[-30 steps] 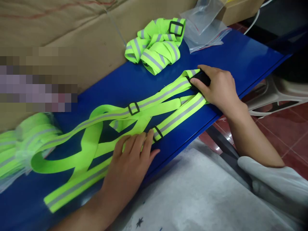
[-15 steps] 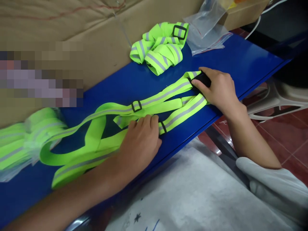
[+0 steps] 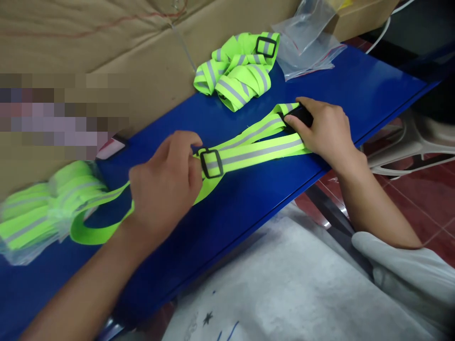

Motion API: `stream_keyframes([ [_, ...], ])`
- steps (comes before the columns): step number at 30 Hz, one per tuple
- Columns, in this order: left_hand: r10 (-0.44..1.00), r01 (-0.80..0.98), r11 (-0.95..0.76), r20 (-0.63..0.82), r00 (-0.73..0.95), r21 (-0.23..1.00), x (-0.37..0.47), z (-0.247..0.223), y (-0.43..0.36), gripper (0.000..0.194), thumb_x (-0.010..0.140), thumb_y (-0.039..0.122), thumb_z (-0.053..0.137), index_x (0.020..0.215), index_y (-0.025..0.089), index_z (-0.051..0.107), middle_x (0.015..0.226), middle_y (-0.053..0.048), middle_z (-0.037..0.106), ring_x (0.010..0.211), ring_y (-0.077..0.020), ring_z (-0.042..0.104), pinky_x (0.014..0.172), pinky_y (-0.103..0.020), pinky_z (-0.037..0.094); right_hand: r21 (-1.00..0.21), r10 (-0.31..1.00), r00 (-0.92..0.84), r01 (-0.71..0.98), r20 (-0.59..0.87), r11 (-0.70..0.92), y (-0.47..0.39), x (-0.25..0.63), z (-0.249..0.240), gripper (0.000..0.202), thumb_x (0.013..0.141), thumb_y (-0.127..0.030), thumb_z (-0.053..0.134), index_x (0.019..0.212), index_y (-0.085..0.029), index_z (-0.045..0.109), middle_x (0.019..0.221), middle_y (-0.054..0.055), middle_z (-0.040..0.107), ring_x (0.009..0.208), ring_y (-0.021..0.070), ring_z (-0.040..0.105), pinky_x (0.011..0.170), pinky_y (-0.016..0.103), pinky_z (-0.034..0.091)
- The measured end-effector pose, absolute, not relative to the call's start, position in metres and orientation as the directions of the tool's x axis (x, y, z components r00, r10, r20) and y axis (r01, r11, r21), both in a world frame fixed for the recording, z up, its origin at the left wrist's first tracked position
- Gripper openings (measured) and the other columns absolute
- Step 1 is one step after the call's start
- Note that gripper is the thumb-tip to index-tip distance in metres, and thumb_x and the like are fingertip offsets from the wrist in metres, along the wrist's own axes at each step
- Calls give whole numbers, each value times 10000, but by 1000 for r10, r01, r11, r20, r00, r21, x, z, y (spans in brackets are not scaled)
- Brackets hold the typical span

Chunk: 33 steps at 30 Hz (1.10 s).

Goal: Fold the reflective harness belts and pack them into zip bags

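Neon yellow-green straps with a grey stripe stretch between my two hands above the blue tabletop. My left hand is closed around the straps, just left of a black slide buckle. At the other end, my right hand grips a black piece that joins the straps, thumb on its near side. A loop of strap trails from my left hand towards the left.
A folded strap bundle lies at the back beside clear plastic bags. More straps in clear plastic are at the left. Brown cardboard borders the table behind. A light plastic chair stands to the right.
My left hand has moved left and up, bringing the straps and their buckle together near it. The lower strap is now straighter. My right hand has barely moved.
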<state>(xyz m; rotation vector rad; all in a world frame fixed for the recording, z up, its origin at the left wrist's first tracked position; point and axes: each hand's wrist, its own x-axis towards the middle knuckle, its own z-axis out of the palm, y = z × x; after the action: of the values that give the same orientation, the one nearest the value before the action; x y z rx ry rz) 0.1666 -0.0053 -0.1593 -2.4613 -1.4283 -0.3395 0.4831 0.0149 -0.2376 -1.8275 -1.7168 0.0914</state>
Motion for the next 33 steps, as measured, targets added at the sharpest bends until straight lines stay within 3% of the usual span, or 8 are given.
stream_keyframes([
  [5,907,917,-357,167,386,-178,169,-191,25,439,1076,351,327,1397,207,590,1324,-190,597,901,-293,696,668,-395,536,-487,929,153,873,337,33,16,481,-238,622,971,-624,555,1441,-222,621,1332,161,698,1254,431,629,1053,598,503],
  [8,859,877,-459,177,480,-143,164,-205,31,427,1056,282,382,1408,230,620,1483,-204,524,1252,-384,612,983,-565,523,-479,934,158,878,320,16,15,480,-237,632,977,-616,551,1453,-205,610,1356,166,685,1261,435,626,1060,594,499],
  [11,777,789,-609,142,613,-73,155,-208,34,487,1021,159,373,1451,219,593,1593,-156,490,1452,-353,492,1178,-576,422,-474,936,166,881,311,2,15,481,-237,629,992,-608,533,1464,-198,604,1399,167,662,1295,432,609,1081,586,492],
  [15,705,712,-699,106,701,-66,147,-203,28,489,989,98,365,1383,183,642,1501,-145,609,1411,-323,567,1156,-511,482,-477,929,165,879,331,14,14,482,-236,623,1007,-601,510,1469,-195,605,1427,158,652,1321,414,596,1102,577,488],
  [19,737,735,-648,77,671,-200,167,-188,7,422,972,98,389,1226,161,720,1386,-190,684,1313,-398,640,1140,-635,450,-461,943,150,887,298,5,13,480,-230,594,1004,-591,524,1455,-218,626,1430,148,655,1306,420,610,1098,602,481],
  [22,803,804,-570,96,589,-166,206,-181,-6,379,993,183,420,1107,45,753,1290,-284,699,1350,-452,594,1204,-683,343,-431,946,145,902,290,-6,13,477,-227,588,1000,-587,539,1455,-227,630,1432,137,658,1288,419,626,1072,594,497],
  [28,720,723,-682,274,638,109,262,-209,-1,749,1043,541,468,1641,114,323,1722,-242,235,1602,-453,216,1249,-710,203,-423,945,144,906,294,-6,15,476,-228,576,1005,-570,542,1434,-198,643,1407,133,676,1279,403,639,1033,554,521],
  [33,716,696,-697,187,672,172,256,-225,11,622,1102,432,320,1642,124,313,1652,-231,393,1525,-402,384,1220,-661,288,-680,952,208,734,225,0,23,493,-233,538,1002,-619,503,1361,-233,614,1168,86,752,1059,283,718,898,429,570],
])
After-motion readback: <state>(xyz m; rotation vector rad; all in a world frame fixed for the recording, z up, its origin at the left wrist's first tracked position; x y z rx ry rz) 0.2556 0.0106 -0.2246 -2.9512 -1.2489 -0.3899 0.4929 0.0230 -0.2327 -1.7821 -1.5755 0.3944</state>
